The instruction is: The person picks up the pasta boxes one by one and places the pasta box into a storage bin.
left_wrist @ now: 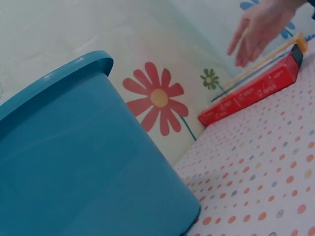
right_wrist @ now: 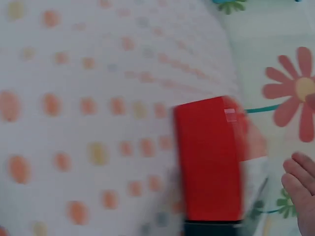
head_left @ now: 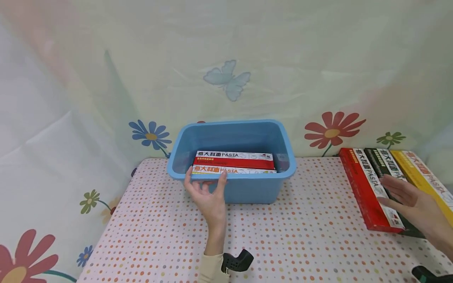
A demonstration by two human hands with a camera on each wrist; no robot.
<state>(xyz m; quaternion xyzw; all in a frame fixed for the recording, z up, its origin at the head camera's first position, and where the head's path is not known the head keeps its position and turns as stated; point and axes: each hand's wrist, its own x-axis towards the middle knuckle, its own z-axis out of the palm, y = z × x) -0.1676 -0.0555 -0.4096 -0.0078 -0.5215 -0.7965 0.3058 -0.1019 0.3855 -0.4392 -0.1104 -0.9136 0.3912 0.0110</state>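
Observation:
A blue plastic bin (head_left: 247, 188) stands at the back middle of the dotted table. Two long pasta boxes lie inside it, a red-and-white one (head_left: 235, 160) and another (head_left: 244, 170) nearer the front wall. My left hand (head_left: 207, 184) is palm-up at the bin's front rim, with thumb and fingertips touching the rim and holding nothing. My right hand (head_left: 400, 192) hovers flat and open over three pasta boxes lying side by side at the right: red (head_left: 364, 192), dark (head_left: 380, 165) and yellow (head_left: 421, 173). The right wrist view shows the red box's end (right_wrist: 209, 157), blurred.
A flowered cloth backdrop (head_left: 226, 78) hangs directly behind the bin and boxes. The dotted tablecloth (head_left: 301, 228) spreads between the bin and the boxes. The left wrist view shows the bin's outer wall (left_wrist: 74, 162) close up, with the red box (left_wrist: 256, 88) beyond.

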